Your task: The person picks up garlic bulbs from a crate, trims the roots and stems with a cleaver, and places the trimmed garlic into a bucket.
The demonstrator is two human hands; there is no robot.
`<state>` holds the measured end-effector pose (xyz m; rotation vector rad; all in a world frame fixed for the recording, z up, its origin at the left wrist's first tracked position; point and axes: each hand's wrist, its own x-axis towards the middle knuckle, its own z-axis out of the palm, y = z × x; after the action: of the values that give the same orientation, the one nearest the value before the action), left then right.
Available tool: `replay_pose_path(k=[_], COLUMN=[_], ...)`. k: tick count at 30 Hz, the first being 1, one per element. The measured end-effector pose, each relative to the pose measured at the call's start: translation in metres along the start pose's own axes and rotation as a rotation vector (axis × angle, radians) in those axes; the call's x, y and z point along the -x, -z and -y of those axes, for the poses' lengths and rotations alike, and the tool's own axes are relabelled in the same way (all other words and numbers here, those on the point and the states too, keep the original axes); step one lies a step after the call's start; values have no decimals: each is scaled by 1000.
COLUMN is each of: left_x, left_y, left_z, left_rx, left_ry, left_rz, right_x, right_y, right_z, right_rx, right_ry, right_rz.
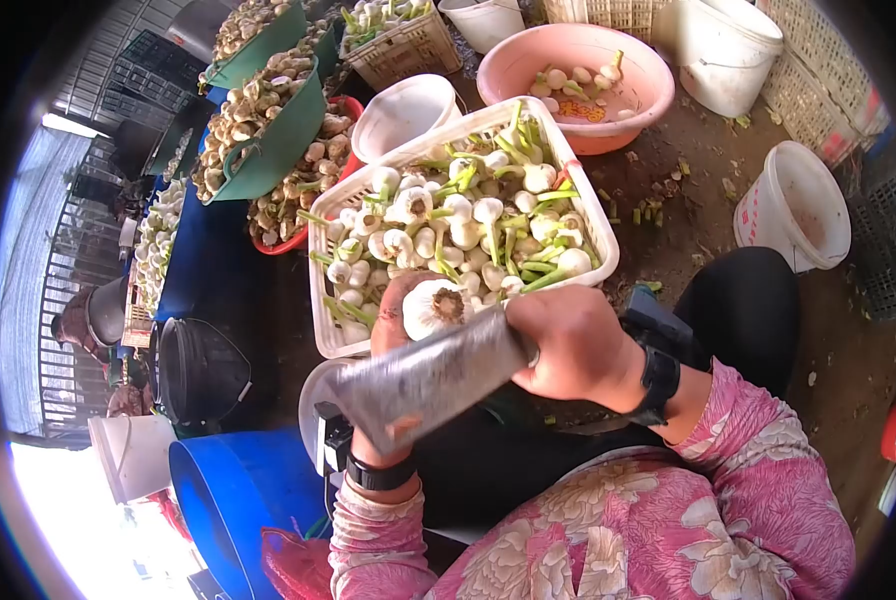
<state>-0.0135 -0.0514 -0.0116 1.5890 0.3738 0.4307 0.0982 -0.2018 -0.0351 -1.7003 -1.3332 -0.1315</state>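
Observation:
My left hand (pixel 390 312) is closed around a white garlic bulb (pixel 430 312), whose brown root end faces up toward me. In my right hand (pixel 580 342) is the handle of a cleaver (pixel 423 385). Its broad grey blade points left, right below the bulb in this view, and hides part of my left hand and wrist. Just beyond both hands, a white plastic crate (pixel 600 215) is heaped with trimmed garlic bulbs (pixel 408 205) and pieces of green stem.
A pink basin (pixel 648 80) with a few bulbs stands behind the crate. White buckets (pixel 768 215) are to the right, a blue barrel (pixel 228 500) and a black bucket (pixel 203 370) to the left. Untrimmed garlic fills green tubs (pixel 283 140) at the upper left.

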Motion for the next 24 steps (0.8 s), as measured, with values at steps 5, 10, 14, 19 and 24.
replay_pose_path(k=[5, 10, 14, 19, 24], left_x=[1, 3, 5, -6, 3], left_y=[1, 9, 0, 13, 7], left_z=[-11, -15, -13, -4, -8], left_rx=[-329, 18, 100, 19, 158], left_ry=[-340, -207, -279, -559, -422], left_rz=[172, 49, -68, -181, -253], right_x=[13, 8, -9, -3, -17], right_y=[-11, -4, 6, 3, -6], right_z=[-27, -44, -17, -16, 3], right_rx=[-24, 92, -84, -334, -535], right_ry=[-111, -491, -411, -491, -546], right_rz=[-4, -15, -4, -31, 92])
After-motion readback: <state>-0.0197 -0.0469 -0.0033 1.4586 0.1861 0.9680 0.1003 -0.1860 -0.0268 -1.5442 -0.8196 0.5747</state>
